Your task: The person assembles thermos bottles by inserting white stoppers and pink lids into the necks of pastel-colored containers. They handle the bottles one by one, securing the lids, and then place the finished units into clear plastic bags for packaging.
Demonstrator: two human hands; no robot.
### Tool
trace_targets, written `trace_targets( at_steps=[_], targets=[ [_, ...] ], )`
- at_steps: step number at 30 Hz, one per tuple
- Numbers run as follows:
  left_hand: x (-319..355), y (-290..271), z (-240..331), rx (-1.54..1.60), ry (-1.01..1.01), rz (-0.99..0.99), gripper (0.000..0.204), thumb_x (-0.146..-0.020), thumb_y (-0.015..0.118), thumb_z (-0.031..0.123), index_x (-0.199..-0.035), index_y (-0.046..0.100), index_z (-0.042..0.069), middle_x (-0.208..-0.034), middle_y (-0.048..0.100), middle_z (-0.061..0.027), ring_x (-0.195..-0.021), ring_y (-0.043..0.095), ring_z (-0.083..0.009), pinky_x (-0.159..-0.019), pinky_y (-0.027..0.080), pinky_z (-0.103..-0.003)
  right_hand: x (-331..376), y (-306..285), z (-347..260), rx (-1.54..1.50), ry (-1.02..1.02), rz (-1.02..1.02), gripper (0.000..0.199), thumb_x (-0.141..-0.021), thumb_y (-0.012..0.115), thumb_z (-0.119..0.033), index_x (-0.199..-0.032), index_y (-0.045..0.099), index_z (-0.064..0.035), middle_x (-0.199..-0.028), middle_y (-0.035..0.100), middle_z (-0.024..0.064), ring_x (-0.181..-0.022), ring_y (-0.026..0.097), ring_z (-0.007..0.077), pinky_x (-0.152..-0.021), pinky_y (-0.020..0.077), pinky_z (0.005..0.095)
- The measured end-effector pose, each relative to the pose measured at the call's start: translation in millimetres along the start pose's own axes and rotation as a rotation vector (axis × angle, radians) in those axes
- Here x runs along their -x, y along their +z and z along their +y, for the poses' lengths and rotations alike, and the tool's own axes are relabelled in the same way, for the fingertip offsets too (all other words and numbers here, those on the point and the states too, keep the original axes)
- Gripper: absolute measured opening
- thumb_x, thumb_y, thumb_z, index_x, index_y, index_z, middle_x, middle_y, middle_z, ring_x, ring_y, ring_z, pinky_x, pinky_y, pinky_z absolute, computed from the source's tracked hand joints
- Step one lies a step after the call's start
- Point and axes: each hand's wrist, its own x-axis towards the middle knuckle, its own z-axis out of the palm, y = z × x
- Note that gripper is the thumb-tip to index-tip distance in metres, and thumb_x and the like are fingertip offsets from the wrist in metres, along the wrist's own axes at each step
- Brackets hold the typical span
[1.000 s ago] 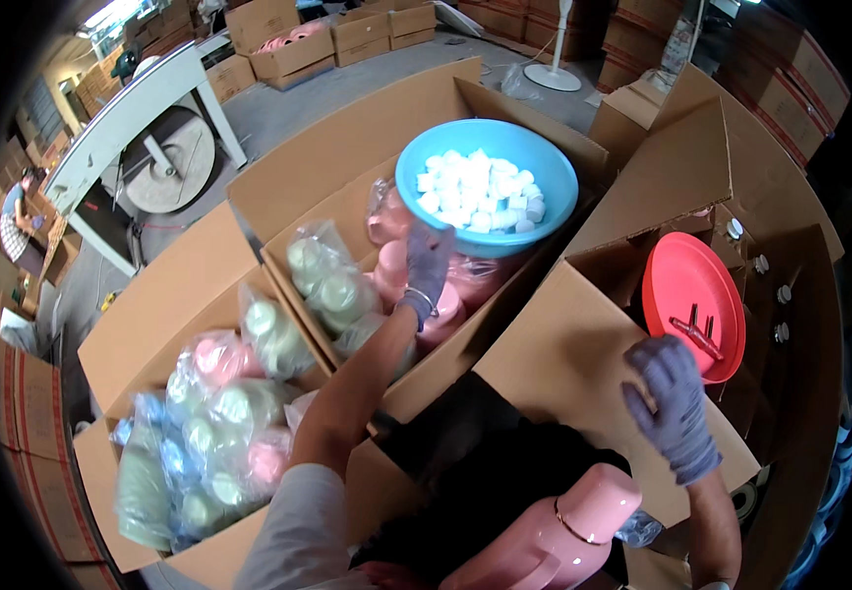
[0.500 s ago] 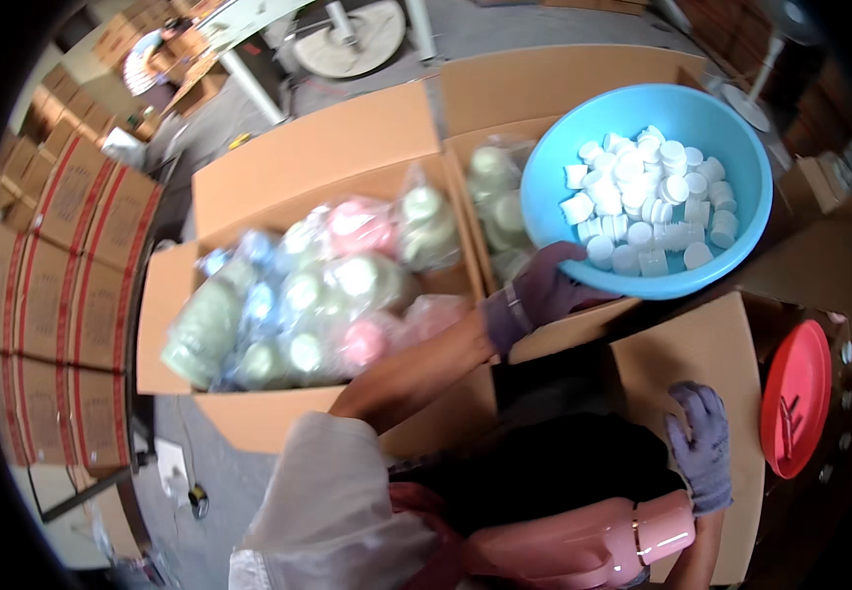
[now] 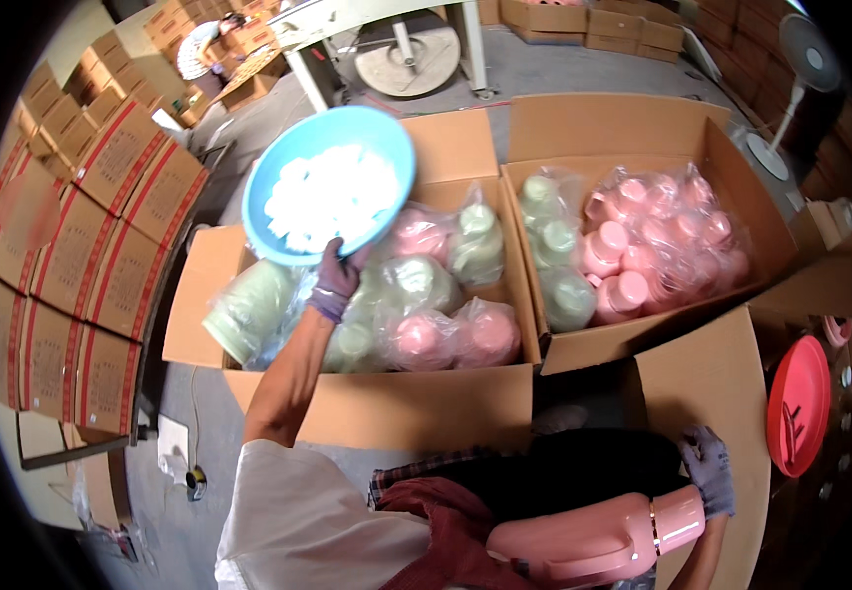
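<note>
My left hand (image 3: 335, 279), in a purple glove, grips the rim of a blue bowl (image 3: 278, 162) full of small white pieces and holds it tilted over the left cardboard box (image 3: 416, 403). That box holds several bagged pink and green flasks (image 3: 426, 285). My right hand (image 3: 709, 470), also gloved, holds the top end of a pink flask (image 3: 603, 536) lying across my lap. A second open box (image 3: 731, 167) to the right is filled with bagged pink flasks (image 3: 657, 241) and some green ones.
A red round lid (image 3: 797, 405) lies on a cardboard flap at the right. Stacked red-striped cartons (image 3: 82, 236) line the left side. A white table with a wheel-shaped disc (image 3: 408, 54) stands behind; a fan (image 3: 790, 69) stands far right. Another person (image 3: 200, 44) bends over at the far back.
My left hand has carried the blue bowl from over the right box leftwards to above the left box. The view has swung. My right hand stays on the pink flask.
</note>
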Motion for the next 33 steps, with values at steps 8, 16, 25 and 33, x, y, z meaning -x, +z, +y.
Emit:
trace_targets(
  at_steps=[8, 16, 25, 33],
  targets=[
    [-36.7, 93.5, 228.2, 1.550, -0.799, -0.148, 0.046, -0.100, 0.054, 0.027, -0.137, 0.044, 0.000, -0.126, 0.059, -0.0174, -0.111, 0.062, -0.0288, -0.096, 0.052, -0.036, -10.7, -12.0, -7.9, -0.089, 0.162, -0.074, 0.034, -0.090, 0.062, -0.028, -0.113, 0.064, -0.0031, -0.114, 0.065, 0.0182, -0.103, 0.061, 0.0392, -0.091, 0.0479, 0.0433],
    [-113.4, 402.8, 377.0, 0.071, 0.541, -0.338, 0.032, -0.092, 0.059, 0.021, -0.120, 0.062, 0.005, -0.124, 0.060, -0.0137, -0.110, 0.060, -0.0361, -0.099, 0.040, -0.057, -44.8, -6.3, -13.5, 0.004, 0.094, -0.152, 0.042, -0.093, 0.058, -0.037, -0.118, 0.062, -0.0041, -0.115, 0.063, 0.0196, -0.109, 0.059, 0.0372, -0.099, 0.0452, 0.0437],
    [-173.2, 490.0, 416.6, 0.091, 0.311, -0.429, 0.028, -0.087, 0.060, 0.026, -0.104, 0.070, 0.005, -0.089, 0.070, -0.0129, -0.093, 0.064, -0.0343, -0.090, 0.049, -0.051, -34.9, 3.5, 21.9, -0.094, 0.018, -0.058, 0.035, -0.091, 0.063, -0.031, -0.115, 0.063, -0.0047, -0.110, 0.066, 0.0167, -0.105, 0.062, 0.0345, -0.092, 0.0492, 0.0424],
    [-182.9, 398.8, 547.8, 1.372, 0.415, -0.594, 0.020, -0.085, 0.065, 0.010, -0.103, 0.065, 0.001, -0.099, 0.063, -0.0096, -0.092, 0.063, -0.0223, -0.084, 0.053, -0.032, -98.7, -25.2, -2.1, -0.112, -0.088, 0.213, 0.037, -0.091, 0.064, -0.027, -0.123, 0.059, -0.0081, -0.118, 0.059, 0.0145, -0.100, 0.061, 0.0330, -0.084, 0.0523, 0.0398]
  ],
)
